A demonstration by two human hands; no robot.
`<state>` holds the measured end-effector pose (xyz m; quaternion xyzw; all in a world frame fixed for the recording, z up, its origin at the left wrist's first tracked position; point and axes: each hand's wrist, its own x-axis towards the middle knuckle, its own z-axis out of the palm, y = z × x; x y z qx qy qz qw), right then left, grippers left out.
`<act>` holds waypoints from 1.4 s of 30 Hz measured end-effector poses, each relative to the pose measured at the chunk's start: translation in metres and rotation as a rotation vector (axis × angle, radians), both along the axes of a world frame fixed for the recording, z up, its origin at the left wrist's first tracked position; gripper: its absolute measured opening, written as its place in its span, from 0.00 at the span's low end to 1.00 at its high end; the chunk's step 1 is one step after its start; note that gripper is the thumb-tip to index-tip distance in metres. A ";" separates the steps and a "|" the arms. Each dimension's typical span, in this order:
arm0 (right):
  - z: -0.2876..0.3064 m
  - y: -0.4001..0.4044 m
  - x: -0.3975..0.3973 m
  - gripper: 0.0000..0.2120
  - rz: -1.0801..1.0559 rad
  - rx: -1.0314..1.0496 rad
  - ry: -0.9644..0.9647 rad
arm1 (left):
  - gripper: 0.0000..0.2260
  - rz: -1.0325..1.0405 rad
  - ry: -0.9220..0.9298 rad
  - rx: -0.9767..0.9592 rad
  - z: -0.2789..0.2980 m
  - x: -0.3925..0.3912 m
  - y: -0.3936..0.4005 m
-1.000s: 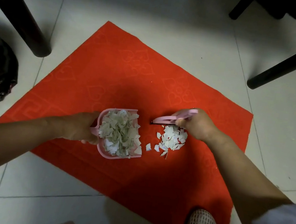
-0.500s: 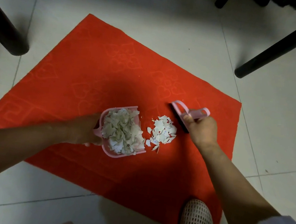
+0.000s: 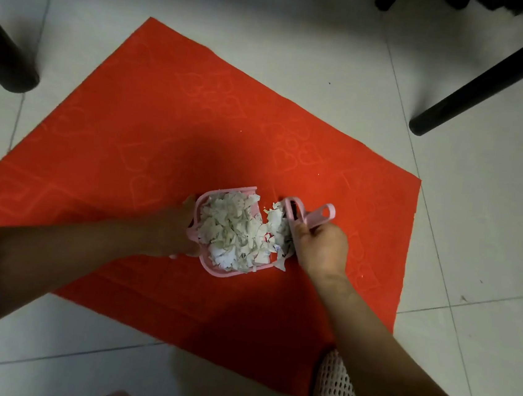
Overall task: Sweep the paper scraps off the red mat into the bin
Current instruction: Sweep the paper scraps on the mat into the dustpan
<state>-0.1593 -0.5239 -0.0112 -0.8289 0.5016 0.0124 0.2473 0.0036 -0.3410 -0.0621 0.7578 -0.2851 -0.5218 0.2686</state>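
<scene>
- The paper scraps, loose on the red mat a moment ago, now sit heaped in the pink dustpan.
- Right hand grips the hand brush against the pan's mouth; left hand holds the pan's handle.
- Tipping into the bin, out of view, likely remains.

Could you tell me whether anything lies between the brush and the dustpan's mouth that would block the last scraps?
Nothing visible does. The brush, gripped by the right hand, sits right at the dustpan mouth, with only the paper scraps between them. The bin isn't in view.
</scene>
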 end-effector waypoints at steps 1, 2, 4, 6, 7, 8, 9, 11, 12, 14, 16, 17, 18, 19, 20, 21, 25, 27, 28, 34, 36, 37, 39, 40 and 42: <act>0.001 0.003 0.002 0.18 -0.001 0.003 -0.011 | 0.45 0.001 0.009 0.007 -0.001 0.000 -0.002; 0.002 0.006 0.004 0.17 -0.001 0.006 -0.022 | 0.45 0.000 0.014 0.007 -0.001 -0.001 -0.005; 0.002 0.012 0.007 0.18 0.000 0.008 -0.042 | 0.44 0.000 0.017 0.004 -0.001 -0.003 -0.009; 0.002 0.018 0.010 0.19 -0.004 0.003 -0.057 | 0.43 -0.007 0.017 -0.004 -0.001 -0.004 -0.012; 0.001 0.020 0.012 0.19 -0.005 -0.002 -0.059 | 0.43 -0.009 0.015 -0.003 -0.001 -0.004 -0.013; 0.001 0.022 0.013 0.19 -0.003 -0.007 -0.057 | 0.43 -0.012 0.013 0.000 -0.001 -0.004 -0.013; 0.000 0.024 0.014 0.19 0.003 -0.010 -0.054 | 0.43 -0.017 0.013 0.006 -0.001 -0.004 -0.013; 0.000 0.026 0.017 0.18 0.026 -0.021 -0.042 | 0.45 -0.021 0.017 0.013 -0.002 -0.003 -0.014; 0.001 0.027 0.018 0.17 0.043 -0.033 -0.036 | 0.45 -0.021 0.018 0.008 -0.001 -0.004 -0.014; 0.003 0.031 0.021 0.17 0.076 -0.052 -0.035 | 0.44 -0.013 0.023 -0.002 0.001 -0.004 -0.015; 0.006 0.037 0.025 0.17 0.100 -0.055 -0.043 | 0.45 -0.008 0.032 -0.018 0.002 -0.005 -0.015; 0.007 0.039 0.026 0.17 0.108 -0.053 -0.051 | 0.46 -0.008 0.033 -0.025 0.002 -0.006 -0.014; 0.009 0.041 0.027 0.17 0.115 -0.053 -0.059 | 0.46 -0.007 0.033 -0.029 0.002 -0.006 -0.014; 0.011 0.043 0.028 0.17 0.120 -0.056 -0.069 | 0.47 0.000 0.036 -0.033 0.003 -0.006 -0.012; 0.014 0.043 0.029 0.17 0.120 -0.062 -0.080 | 0.47 0.012 0.041 -0.036 0.003 -0.006 -0.011; 0.018 0.042 0.029 0.17 0.114 -0.076 -0.093 | 0.47 0.025 0.045 -0.039 0.003 -0.006 -0.010; 0.031 0.017 0.028 0.15 0.021 -0.128 -0.167 | 0.46 0.062 0.054 -0.049 0.001 -0.001 -0.002; 0.035 -0.001 0.029 0.14 -0.029 -0.113 -0.177 | 0.46 0.078 0.045 -0.042 0.001 0.003 0.001; 0.034 -0.010 0.030 0.14 -0.038 -0.101 -0.166 | 0.46 0.087 0.050 -0.044 0.000 0.005 0.003; 0.018 -0.033 0.062 0.15 0.062 -0.008 -0.004 | 0.46 0.096 0.077 -0.053 -0.003 0.012 0.009; 0.013 -0.025 0.070 0.14 0.135 0.011 0.061 | 0.47 0.104 0.085 -0.044 -0.006 0.013 0.010; 0.012 -0.019 0.072 0.13 0.168 0.019 0.088 | 0.47 0.108 0.088 -0.041 -0.007 0.014 0.010; 0.012 -0.010 0.071 0.12 0.218 0.014 0.111 | 0.47 0.108 0.095 -0.038 -0.009 0.014 0.009; 0.013 -0.009 0.069 0.12 0.231 0.011 0.100 | 0.48 0.105 0.093 -0.037 -0.010 0.014 0.009; 0.020 -0.012 0.063 0.13 0.209 0.032 0.036 | 0.48 0.105 0.085 -0.031 -0.010 0.014 0.008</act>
